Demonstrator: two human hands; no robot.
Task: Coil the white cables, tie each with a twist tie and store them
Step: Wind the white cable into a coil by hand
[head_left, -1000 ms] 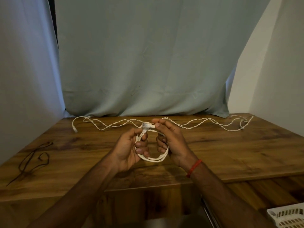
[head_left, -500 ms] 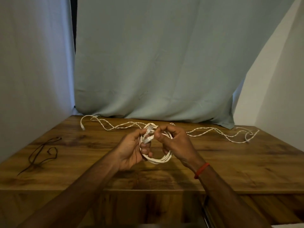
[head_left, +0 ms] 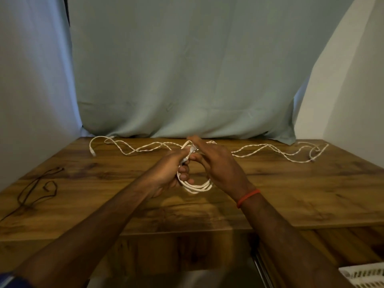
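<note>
A coiled white cable (head_left: 197, 185) hangs in the air over the middle of the wooden table (head_left: 291, 194). My left hand (head_left: 169, 173) grips the coil's left side, fingers curled round the loops. Against the coil's top right sits my right hand (head_left: 218, 163), its thumb and fingers at the cable's plug end while the forefinger points out straight. Behind the hands a long twisted white cable (head_left: 270, 150) lies spread along the table's far edge. Black twist ties (head_left: 37, 190) lie at the table's left.
A pale curtain (head_left: 187, 80) hangs behind and to the left of the table. A white slatted basket (head_left: 365, 276) shows at the lower right corner, below the table's front edge. A white wall stands on the right.
The view has tilted back down a little. My right hand has shifted on the coil's top and its forefinger has straightened. The left hand keeps its grip on the coil.
</note>
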